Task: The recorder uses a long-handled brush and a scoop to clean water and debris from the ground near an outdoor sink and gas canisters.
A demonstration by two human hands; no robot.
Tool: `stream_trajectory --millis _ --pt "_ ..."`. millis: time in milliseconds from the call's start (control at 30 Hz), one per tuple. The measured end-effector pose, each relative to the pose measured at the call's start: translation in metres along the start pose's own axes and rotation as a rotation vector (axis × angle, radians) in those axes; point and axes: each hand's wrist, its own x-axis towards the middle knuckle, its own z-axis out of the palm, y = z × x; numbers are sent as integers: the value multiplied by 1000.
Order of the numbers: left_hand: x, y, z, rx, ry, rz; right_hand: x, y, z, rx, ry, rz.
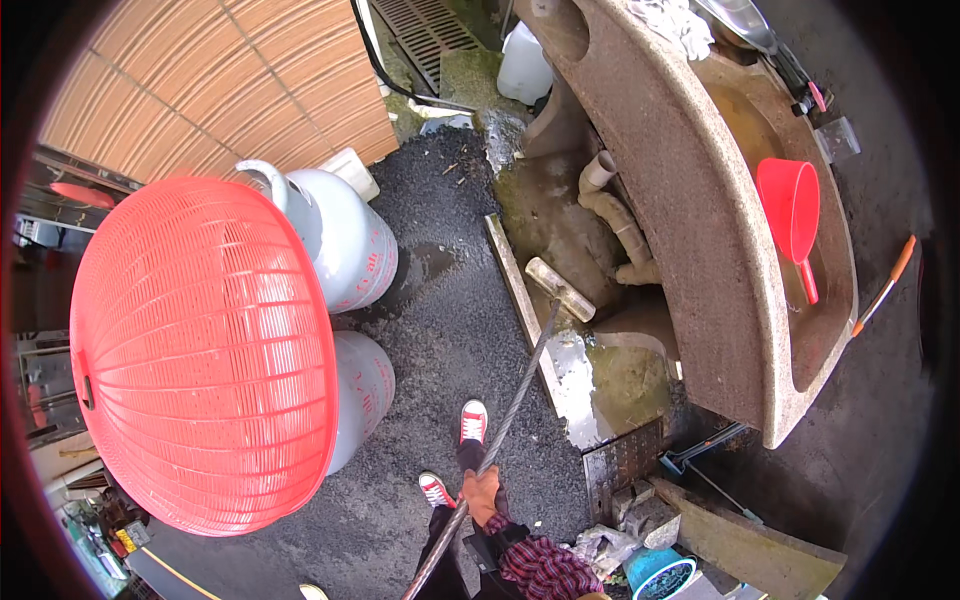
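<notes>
My right hand (481, 493) in a plaid sleeve is closed around the long twisted-pattern handle (517, 397) of a floor scrubber or broom. Its wide, pale head (561, 289) rests on the wet concrete (559, 202) under a stone wash basin (675, 195), just past a low curb (521, 315). The handle slants down past my red shoes (472, 421) and leaves the picture at the bottom. My left hand is out of view.
A large red plastic basket (210, 352) sits upturned at the left, by two grey gas cylinders (352, 247). A red dipper (787, 202) lies in the basin. Beside it lean a squeegee-like tool (705, 448) and stone slabs (750, 525). A blue bucket (643, 564) stands at lower right.
</notes>
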Motion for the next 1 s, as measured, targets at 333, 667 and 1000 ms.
stream_trajectory --millis 333,667,1000 --pt "164 26 79 -517 407 264 187 -217 45 -98 -106 -205" --pt "15 -57 127 -646 118 32 51 -15 3 -399 21 111" --pt "-77 -142 101 -454 184 -32 -46 15 16 -135 -31 32"
